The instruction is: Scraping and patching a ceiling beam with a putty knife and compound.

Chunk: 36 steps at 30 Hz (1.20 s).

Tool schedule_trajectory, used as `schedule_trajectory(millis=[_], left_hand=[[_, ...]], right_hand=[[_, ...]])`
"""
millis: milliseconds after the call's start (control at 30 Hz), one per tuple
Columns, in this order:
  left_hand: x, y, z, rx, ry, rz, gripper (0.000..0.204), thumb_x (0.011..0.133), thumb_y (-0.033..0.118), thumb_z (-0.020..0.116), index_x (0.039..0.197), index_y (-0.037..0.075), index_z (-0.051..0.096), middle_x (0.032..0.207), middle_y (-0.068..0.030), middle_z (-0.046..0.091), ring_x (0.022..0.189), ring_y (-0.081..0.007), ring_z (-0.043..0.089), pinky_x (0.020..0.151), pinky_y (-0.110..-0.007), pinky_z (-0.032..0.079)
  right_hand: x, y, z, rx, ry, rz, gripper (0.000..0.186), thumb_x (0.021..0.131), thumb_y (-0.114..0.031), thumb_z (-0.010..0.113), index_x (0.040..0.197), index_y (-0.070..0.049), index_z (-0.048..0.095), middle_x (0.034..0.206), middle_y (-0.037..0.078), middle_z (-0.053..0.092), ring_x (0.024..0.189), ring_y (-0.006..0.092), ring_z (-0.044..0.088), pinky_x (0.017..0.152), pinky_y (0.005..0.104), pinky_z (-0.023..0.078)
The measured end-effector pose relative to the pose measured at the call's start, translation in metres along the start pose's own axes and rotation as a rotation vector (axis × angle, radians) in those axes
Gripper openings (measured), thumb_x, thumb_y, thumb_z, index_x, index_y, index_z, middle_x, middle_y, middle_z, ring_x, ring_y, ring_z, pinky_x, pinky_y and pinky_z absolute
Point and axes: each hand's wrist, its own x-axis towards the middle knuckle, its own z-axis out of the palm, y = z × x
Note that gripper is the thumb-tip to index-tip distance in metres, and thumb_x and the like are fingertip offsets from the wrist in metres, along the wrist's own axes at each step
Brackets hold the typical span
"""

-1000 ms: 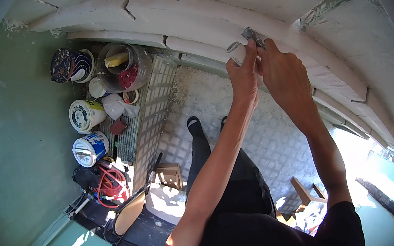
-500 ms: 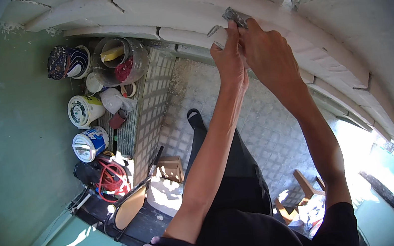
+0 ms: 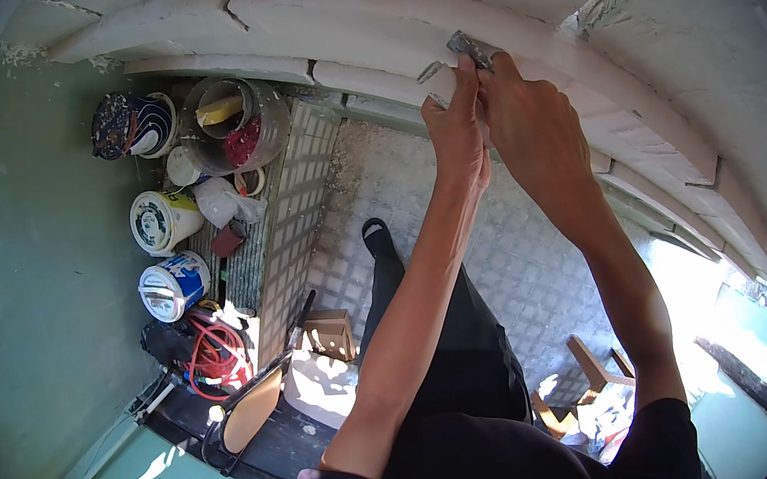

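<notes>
Both my hands are raised close together at a pale, cracked plaster ledge (image 3: pixel 342 15) that curves across the top of the view. My right hand (image 3: pixel 535 130) is closed around a grey, plaster-smeared tool (image 3: pixel 470 49), its end against or just in front of the ledge. My left hand (image 3: pixel 459 136) is closed just left of it, gripping a pale object with a rounded grey end (image 3: pixel 431 72); I cannot make out what it is. The fingers of both hands meet, so part of what they hold is hidden.
Several buckets (image 3: pixel 160 217), a tub (image 3: pixel 263 139), a red hose (image 3: pixel 216 356) and bags sit along the green wall (image 3: pixel 35 269) at left. Below are my foot (image 3: pixel 377 240), the tiled floor (image 3: pixel 503 252), a chair (image 3: pixel 249 410), a cardboard box (image 3: pixel 324 336) and a wooden piece (image 3: pixel 586 358).
My two hands and the held tools moved up and left from a second ago to half a second ago, then dipped slightly down and right. Both hands stay closed on them.
</notes>
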Motion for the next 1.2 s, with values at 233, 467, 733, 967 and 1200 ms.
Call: schedule_trajectory(millis=[233, 467, 733, 967, 1200], left_hand=[[-0.007, -0.002, 0.002, -0.009, -0.034, 0.032, 0.016, 0.094, 0.024, 0.065, 0.088, 0.009, 0.061, 0.073, 0.0038, 0.058, 0.061, -0.0032, 0.05, 0.053, -0.021, 0.036], [0.004, 0.001, 0.008, -0.092, 0.055, 0.084, 0.022, 0.093, 0.027, 0.065, 0.082, 0.008, 0.062, 0.064, 0.0011, 0.058, 0.051, -0.0052, 0.047, 0.045, -0.023, 0.032], [-0.009, 0.007, 0.007, 0.088, -0.006, 0.023, 0.025, 0.093, 0.028, 0.065, 0.077, 0.009, 0.061, 0.063, 0.0017, 0.057, 0.048, -0.0051, 0.044, 0.044, -0.022, 0.031], [-0.004, 0.005, 0.002, 0.097, -0.004, 0.052, 0.026, 0.093, 0.03, 0.065, 0.077, 0.009, 0.06, 0.062, 0.0017, 0.057, 0.048, -0.005, 0.044, 0.044, -0.022, 0.031], [-0.011, 0.003, 0.006, 0.132, -0.021, 0.038, 0.026, 0.093, 0.029, 0.065, 0.078, 0.009, 0.06, 0.061, 0.0021, 0.055, 0.048, -0.0055, 0.044, 0.044, -0.023, 0.031]], right_hand=[[-0.004, 0.002, -0.007, -0.008, -0.01, -0.036, 0.025, 0.095, -0.024, 0.054, 0.096, 0.0, 0.052, 0.068, 0.027, 0.062, 0.068, 0.0451, 0.064, 0.059, 0.0519, 0.048], [0.003, -0.005, 0.0, -0.015, 0.029, -0.025, 0.024, 0.096, -0.023, 0.051, 0.093, 0.0, 0.052, 0.066, 0.025, 0.062, 0.066, 0.0451, 0.063, 0.058, 0.0514, 0.049], [-0.005, -0.001, -0.005, 0.011, 0.006, 0.025, 0.023, 0.098, -0.023, 0.048, 0.092, 0.0, 0.053, 0.065, 0.023, 0.062, 0.066, 0.043, 0.064, 0.059, 0.0507, 0.05], [0.0, -0.004, -0.005, 0.005, -0.045, 0.055, 0.023, 0.097, -0.022, 0.048, 0.095, 0.0, 0.053, 0.067, 0.023, 0.063, 0.066, 0.0421, 0.065, 0.059, 0.0489, 0.05], [-0.006, 0.003, -0.011, 0.042, -0.055, 0.067, 0.023, 0.097, -0.023, 0.049, 0.097, 0.0, 0.053, 0.068, 0.023, 0.064, 0.065, 0.0417, 0.065, 0.059, 0.0487, 0.05]])
